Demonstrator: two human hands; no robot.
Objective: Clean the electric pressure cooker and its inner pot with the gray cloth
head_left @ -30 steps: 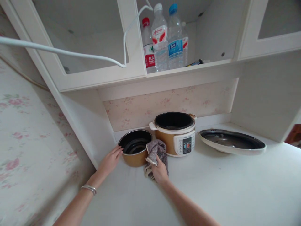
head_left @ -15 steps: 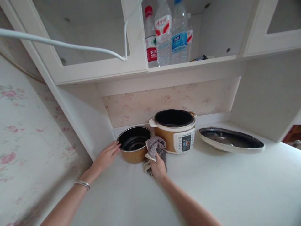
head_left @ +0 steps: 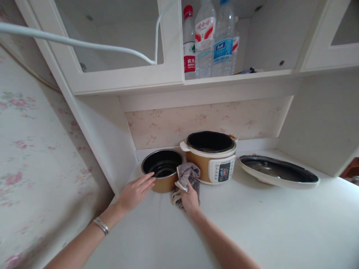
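Note:
A gold inner pot (head_left: 165,184) with a dark inside stands upright on the white counter. My left hand (head_left: 137,191) is at its front left rim, fingers stretched out; I cannot tell whether the fingertips touch it. My right hand (head_left: 190,198) grips a grey-brown cloth (head_left: 188,172) bunched against the pot's right side. Close behind the cloth is a gold and white electric cooker (head_left: 199,166), its top uncovered and a control panel on the front. To its right a pale lid (head_left: 277,173) lies with its dark underside up.
Overhead is a white cabinet (head_left: 126,84) holding several plastic bottles (head_left: 204,48). A white cable (head_left: 84,45) hangs across the upper left. Flowered wall (head_left: 36,157) borders the left side, and the counter (head_left: 252,224) extends right.
My left hand has moved right along the pot's rim, from its left side toward the front. The right hand keeps hold of the cloth in nearly the same place. The view has shifted slightly.

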